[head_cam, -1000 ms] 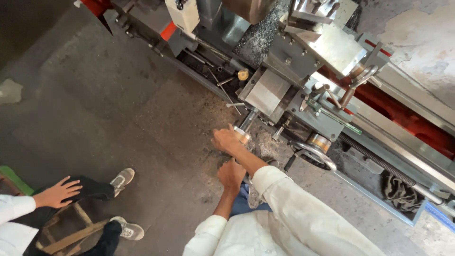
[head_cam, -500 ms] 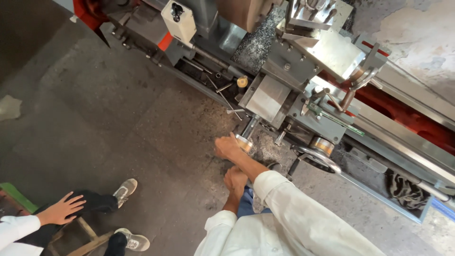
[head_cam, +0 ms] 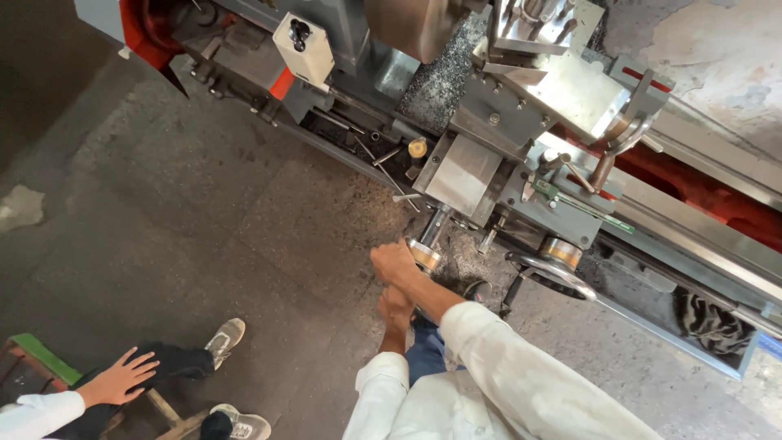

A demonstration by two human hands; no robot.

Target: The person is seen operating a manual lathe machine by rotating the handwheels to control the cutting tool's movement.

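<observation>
I stand at a grey metal lathe (head_cam: 521, 106) and look down at it. My right hand (head_cam: 396, 264) is closed over the cross-slide handwheel (head_cam: 425, 256), which has a brass-coloured dial on a short steel shaft. My left hand (head_cam: 396, 308) is a fist just below it, under my right wrist, and seems to grip the same crank; what is in it is hidden. Both arms are in white sleeves. The shiny steel carriage block (head_cam: 463, 173) sits right above the handwheel.
A larger round handwheel (head_cam: 554, 273) hangs to the right. Metal chips (head_cam: 444, 77) lie in the tray behind. Another person sits at lower left with a hand (head_cam: 122, 376) on a knee and grey shoes (head_cam: 223, 342) on the concrete floor (head_cam: 163, 212).
My view has shifted, so the lathe and my hands sit lower in the frame. Both hands stay on the handwheel. The seated person's hand has slid left along the leg.
</observation>
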